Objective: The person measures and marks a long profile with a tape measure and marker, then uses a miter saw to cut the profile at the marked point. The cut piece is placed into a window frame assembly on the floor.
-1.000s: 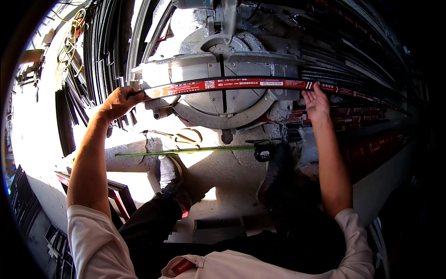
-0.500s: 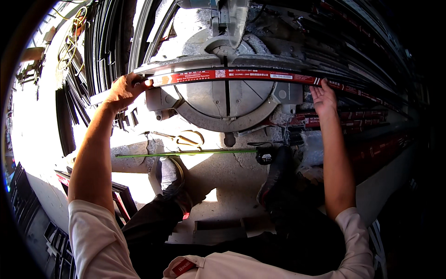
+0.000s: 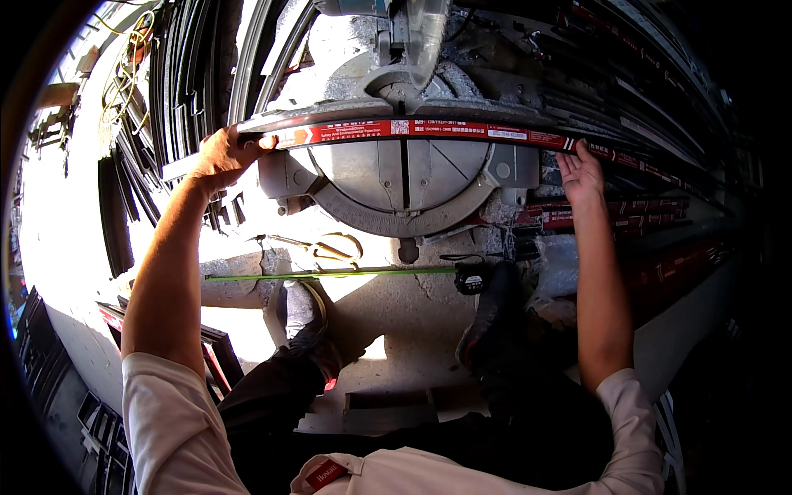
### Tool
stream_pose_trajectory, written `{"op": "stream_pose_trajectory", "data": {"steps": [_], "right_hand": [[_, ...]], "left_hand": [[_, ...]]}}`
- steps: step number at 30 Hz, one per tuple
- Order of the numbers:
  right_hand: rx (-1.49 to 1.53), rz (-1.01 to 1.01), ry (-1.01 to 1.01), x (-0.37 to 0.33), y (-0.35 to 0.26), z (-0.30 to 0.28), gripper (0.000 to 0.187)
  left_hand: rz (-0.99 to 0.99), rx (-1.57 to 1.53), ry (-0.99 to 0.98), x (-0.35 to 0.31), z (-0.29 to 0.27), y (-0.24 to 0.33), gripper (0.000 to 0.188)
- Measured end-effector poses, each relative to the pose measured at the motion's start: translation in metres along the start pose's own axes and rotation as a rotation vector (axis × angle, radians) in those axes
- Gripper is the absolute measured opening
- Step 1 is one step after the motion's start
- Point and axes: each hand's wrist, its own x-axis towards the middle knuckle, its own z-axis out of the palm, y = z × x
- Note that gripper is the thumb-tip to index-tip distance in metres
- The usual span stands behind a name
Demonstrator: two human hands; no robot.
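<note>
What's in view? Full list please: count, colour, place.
Mitre saw: 1, grey, top centre
Long profile: 1, black and red, across saw
Tape measure: 1, black case, green blade out, floor, centre
Scissors-like tool: 1, pale in sunlight, floor below saw
Dark profiles: many, black, upper left and upper right
Red-labelled lengths: several, red, right
Frame piece: at least 1, black and red, lower left
Cord: tangle, yellow, upper left
Plastic wrap: 1 bundle, clear, right
Trousers: 1 pair, dark, bottom
Shoes: 2, dark, centre
Sleeves: 2, pale, lower corners
Left grip: 1, bare, on long profile, left of saw
Right grip: 1, bare, on long profile, right of saw
</note>
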Motion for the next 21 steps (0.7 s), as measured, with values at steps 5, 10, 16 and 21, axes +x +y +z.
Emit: {"op": "stream_pose_trajectory", "data": {"steps": [5,10,16,21], "right_hand": [[0.001,-0.012,0.021,-0.001,0.0,0.0,0.043],[-0.002,0.002,0.022,0.002,-0.004,-0.002,0.043],[0.021,-0.003,0.03,0.002,-0.003,0.0,0.043],[0.018,0.001,0.038,0.007,-0.005,-0.002,0.042]], "left_hand": [[-0.01,-0.015,0.009,-0.003,0.001,0.002,0.085],[-0.015,0.004,0.003,-0.004,0.002,0.006,0.085],[0.046,-0.006,0.033,-0.002,0.006,0.0,0.084],[0.048,0.026,0.043,0.0,0.007,-0.002,0.085]]}}
